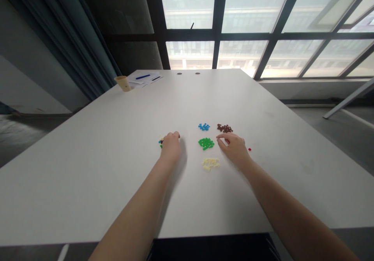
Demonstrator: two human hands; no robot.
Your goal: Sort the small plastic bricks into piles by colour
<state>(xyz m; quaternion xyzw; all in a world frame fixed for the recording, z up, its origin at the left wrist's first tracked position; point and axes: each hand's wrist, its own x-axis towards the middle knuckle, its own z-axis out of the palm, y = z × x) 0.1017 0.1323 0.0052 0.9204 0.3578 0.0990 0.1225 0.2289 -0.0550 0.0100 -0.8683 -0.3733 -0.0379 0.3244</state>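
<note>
Tabletop lot, seen from head height. Item: left hand (171, 147), knuckles raised and fingers curled down, resting over a small mixed-colour cluster of tiny plastic bricks (161, 142), which it partly hides; the grip is narrow, and whether it holds a brick cannot be told. Item: right hand (233, 149), thumb and forefinger slightly parted in a narrow, open grip, nothing visible in it, fingertips just beside a heap of green bricks (206, 143). Also near that hand: a heap of brown bricks (224, 128) beyond the fingers and a lone red brick (249, 149) to the right. Further heaps: blue bricks (203, 126) beyond the green, and cream bricks (210, 163) nearer the person. All lie directly on a white table (87, 175). At its far end, well apart from the bricks: a tan paper cup (123, 83) beside sheets of paper (152, 80) bearing a blue pen (143, 76). Behind: a gridded window (242, 15) and, to the left, a dark curtain (73, 31).
</note>
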